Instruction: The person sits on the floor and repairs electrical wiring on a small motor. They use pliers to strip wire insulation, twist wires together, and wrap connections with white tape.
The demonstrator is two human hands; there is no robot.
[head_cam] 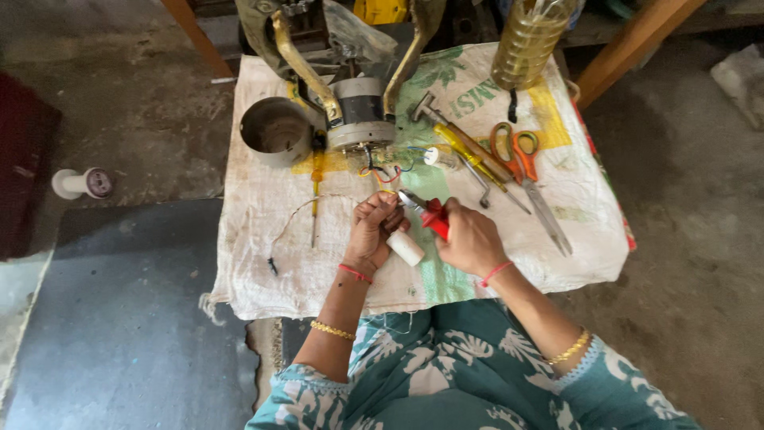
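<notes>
Clearly the work is somewhere in its middle, to judge by how things lie: the small electric motor (362, 111) stands at the far side of the desk (263, 271) with its coloured wires (382, 169) trailing loose toward the person, none of them visibly joined to anything, and a separate thin wire (296, 216) lies unused to the left of the motor's leads. The left hand (372, 231) is curled shut around a small white cylinder (406, 248), which sits just nearer the person than the motor, its end poking out below the fingers; whether a wire end is pinched there too cannot be told. The right hand (469, 237) is clenched on the red handles of a pair of pliers (424, 211), whose metal nose points up and left toward the left hand's fingertips, very close to or touching them. Both wrists are bent inward so the hands meet in front of the motor, forearms converging from the person's lap. To the right of the motor lie a hammer (446, 123), a yellow-handled screwdriver (469, 155) and orange-handled scissors (525, 171), all untouched, with a plastic bottle of yellowish liquid (527, 40) beyond them. To the motor's left stands a metal cup (274, 129). The motor casing looks still open, so reassembly seems to remain.
</notes>
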